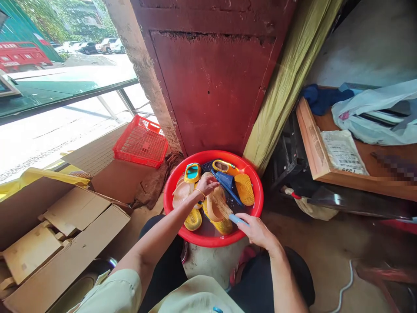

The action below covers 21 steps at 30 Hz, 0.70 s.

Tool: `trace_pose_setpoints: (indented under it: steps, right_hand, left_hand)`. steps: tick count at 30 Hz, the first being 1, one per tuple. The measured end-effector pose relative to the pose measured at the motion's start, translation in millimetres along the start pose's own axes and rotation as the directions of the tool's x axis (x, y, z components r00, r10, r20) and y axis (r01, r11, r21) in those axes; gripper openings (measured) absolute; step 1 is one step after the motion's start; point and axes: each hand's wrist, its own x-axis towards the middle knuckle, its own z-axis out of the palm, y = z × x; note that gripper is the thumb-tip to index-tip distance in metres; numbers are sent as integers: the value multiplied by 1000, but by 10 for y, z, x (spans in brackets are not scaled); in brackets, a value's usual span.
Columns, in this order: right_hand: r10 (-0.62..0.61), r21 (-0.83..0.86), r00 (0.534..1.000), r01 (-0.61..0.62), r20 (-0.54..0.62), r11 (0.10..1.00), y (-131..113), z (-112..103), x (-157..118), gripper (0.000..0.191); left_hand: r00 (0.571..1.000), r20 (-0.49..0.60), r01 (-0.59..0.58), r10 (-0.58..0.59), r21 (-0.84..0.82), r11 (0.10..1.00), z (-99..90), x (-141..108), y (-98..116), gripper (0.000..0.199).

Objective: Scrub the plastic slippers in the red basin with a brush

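Note:
A red basin [169, 213] holds several slippers in dark water. My left hand [207, 184] is closed at the far end of a slipper with a tan upper and yellow sole [215, 206]. In my right hand [257, 230] is a scrub brush with a light blue handle [238, 220]; its bristle end rests against the side of that slipper. Around them are a blue slipper [228, 182], a yellow sole turned up [244, 190], a yellow slipper with a turquoise inside [193, 172], and another tan slipper [181, 193] partly hidden by my left arm.
A dark red door [211, 87] stands just beyond the basin, with a yellow-green curtain [286, 78] beside it. On the left are a red plastic crate [141, 143] and an open cardboard box [74, 243]. A wooden drawer tray [312, 148] juts out at right.

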Motion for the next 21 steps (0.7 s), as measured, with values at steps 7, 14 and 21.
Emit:
trace_pose_setpoints:
  steps: [7,14,21]
  right_hand:
    - [44,-138,998,-50,-45,989,-76,574,-73,39]
    - [89,-80,995,-93,-51,992,-90,774,-99,45]
    - [69,-155,996,-78,-63,985,-355,739,262,39]
  left_hand:
    - [996,-83,17,-29,-146,989,61,-557,-606,31]
    - [950,79,308,-301,-374,875,264,-870,-1006,59]
    - [962,102,273,-254,-331,903,401,-759,-1032,45]
